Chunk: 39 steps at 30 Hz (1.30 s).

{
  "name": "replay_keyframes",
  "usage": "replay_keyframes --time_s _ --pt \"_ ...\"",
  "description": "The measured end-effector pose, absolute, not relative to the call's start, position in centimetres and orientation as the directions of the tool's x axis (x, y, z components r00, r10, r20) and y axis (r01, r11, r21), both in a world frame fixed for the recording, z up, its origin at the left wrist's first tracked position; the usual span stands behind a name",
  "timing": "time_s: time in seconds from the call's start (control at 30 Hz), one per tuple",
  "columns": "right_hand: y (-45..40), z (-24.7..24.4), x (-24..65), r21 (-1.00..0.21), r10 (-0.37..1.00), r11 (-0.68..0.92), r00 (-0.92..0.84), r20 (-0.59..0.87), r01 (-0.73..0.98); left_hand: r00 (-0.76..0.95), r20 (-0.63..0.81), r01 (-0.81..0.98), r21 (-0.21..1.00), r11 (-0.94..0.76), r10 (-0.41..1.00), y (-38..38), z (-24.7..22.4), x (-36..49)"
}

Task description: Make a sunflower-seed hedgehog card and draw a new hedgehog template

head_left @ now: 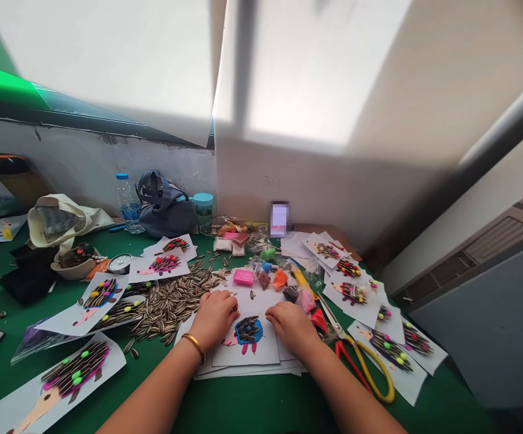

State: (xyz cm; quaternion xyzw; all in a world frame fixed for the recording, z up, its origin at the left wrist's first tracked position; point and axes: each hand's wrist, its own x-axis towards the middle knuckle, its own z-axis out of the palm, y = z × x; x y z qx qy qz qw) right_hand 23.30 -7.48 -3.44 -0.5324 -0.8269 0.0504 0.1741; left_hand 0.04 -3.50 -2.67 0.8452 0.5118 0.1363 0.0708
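A white paper card point(264, 355) lies in front of me on a stack of white sheets. On it is a hedgehog picture with a pink face, pink feet and a blue clay body point(249, 330) with sunflower seeds set in it. At the card's upper left, my left hand point(214, 316) has its fingers curled together. My right hand point(291, 325) has its fingertips closed by the upper right edge. What either hand pinches is hidden. A pile of sunflower seeds point(171, 304) is just left of my left hand. Packets of coloured clay, one pink point(243, 277), lie beyond the hands.
Yellow-and-red-handled scissors point(356, 349) lie to the right. Hedgehog cards point(354, 298) spread along the right, with more cards point(81, 307) on the left. Against the wall stand a phone point(279, 218), a water bottle point(129, 205), a dark bag point(164, 211) and a teal-lidded cup point(203, 208).
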Motion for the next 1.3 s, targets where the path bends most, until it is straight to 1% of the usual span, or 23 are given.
replay_keyframes --time_s 0.07,0.17,0.23,0.33,0.53,0.67,0.8,0.87,0.9,0.97,1.03,1.1,1.17,1.2,1.3 --pt "-7.5 -3.6 23.4 -0.317 0.903 0.416 -0.345 0.257 0.852 0.427 0.172 0.851 0.255 -0.459 0.888 -3.5 -2.7 0.0" --pt "-7.4 -3.6 23.0 -0.351 0.902 0.42 -0.343 0.262 0.837 0.406 0.195 0.861 0.246 -0.445 0.893 -3.5 -2.8 0.0" --pt "-6.9 -3.2 22.4 -0.309 0.913 0.401 -0.346 0.217 0.862 0.388 0.212 0.87 0.239 -0.432 0.897 -3.5 -2.8 0.0" --pt "-5.3 -2.1 21.3 -0.199 0.927 0.371 -0.35 0.132 0.907 0.363 0.238 0.88 0.23 -0.415 0.901 -3.6 -2.6 0.1" --pt "-1.4 -1.1 18.5 -0.115 0.93 0.368 -0.364 0.051 0.923 0.368 0.278 0.868 0.241 -0.435 0.887 -3.8 -2.2 0.4" --pt "-0.5 -1.3 17.6 -0.096 0.937 0.348 -0.347 0.033 0.932 0.378 0.302 0.858 0.241 -0.453 0.875 -3.9 -2.2 0.5" --pt "-0.9 -0.8 18.1 -0.143 0.938 0.346 -0.338 0.075 0.927 0.341 0.352 0.851 0.277 -0.445 0.871 -3.9 -2.2 0.5" --pt "-1.5 -0.2 18.4 -0.189 0.934 0.354 -0.335 0.125 0.916 0.315 0.366 0.827 0.347 -0.443 0.876 -3.9 -2.0 0.6" --pt "-1.9 0.1 18.4 -0.213 0.928 0.366 -0.339 0.153 0.906 0.302 0.364 0.802 0.403 -0.441 0.881 -3.9 -2.0 0.6" --pt "-2.8 0.6 18.3 -0.258 0.909 0.408 -0.364 0.203 0.876 0.269 0.32 0.716 0.565 -0.411 0.908 -3.9 -1.8 0.9" --pt "-3.7 1.0 17.9 -0.334 0.876 0.47 -0.387 0.286 0.817 0.247 0.234 0.561 0.757 -0.336 0.94 -4.0 -1.7 1.2" --pt "-4.3 1.0 17.6 -0.446 0.834 0.536 -0.366 0.413 0.717 0.267 0.144 0.361 0.902 -0.238 0.953 -4.1 -1.6 1.5" --pt "-4.5 0.8 17.4 -0.546 0.803 0.582 -0.318 0.504 0.603 0.305 0.098 0.197 0.967 -0.164 0.947 -4.3 -1.5 1.7" --pt "-4.6 0.6 17.4 -0.584 0.802 0.585 -0.297 0.518 0.563 0.319 0.087 0.149 0.979 -0.14 0.944 -4.3 -1.5 1.8" --pt "-4.6 0.2 17.5 -0.679 0.834 0.549 -0.259 0.488 0.487 0.336 0.079 0.113 0.986 -0.123 0.939 -4.4 -1.5 1.8"
